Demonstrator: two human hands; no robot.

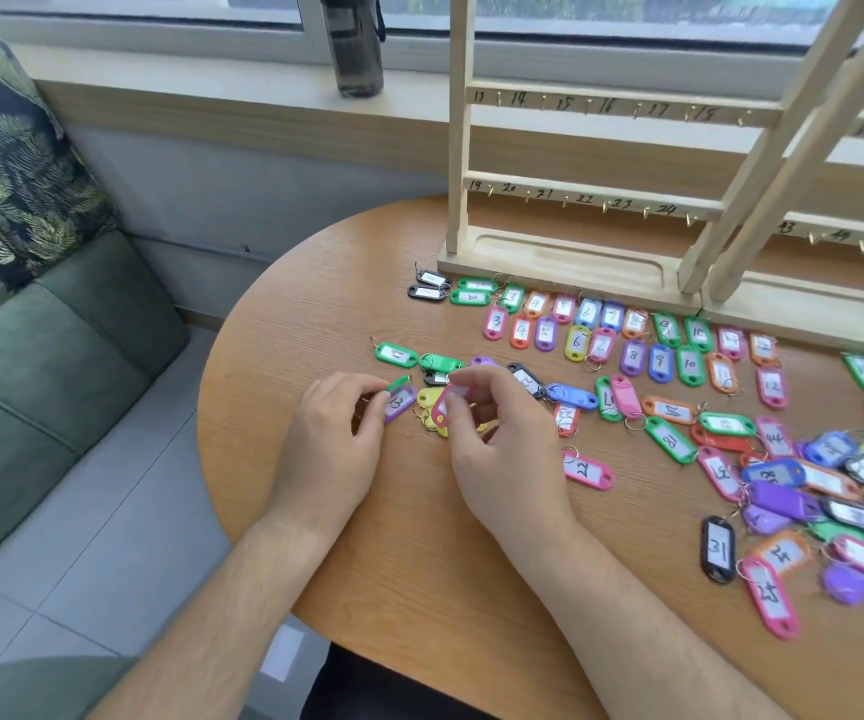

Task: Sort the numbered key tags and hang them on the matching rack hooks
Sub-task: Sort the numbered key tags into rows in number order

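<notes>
Right hand [497, 449] pinches red tag [442, 409] steeply tilted, hole end down.

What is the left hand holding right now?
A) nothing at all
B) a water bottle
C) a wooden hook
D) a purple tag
D: the left hand pinches a purple tag at its fingertips, while the right hand pinches a pink tag.

The person is showing bare forearms [222, 605], fine hair lying along both, with no sleeve reaching the left hand [334, 433] or the right hand [497, 449]. They are wearing a dark, near-black garment [367, 688] over the lap.
</notes>
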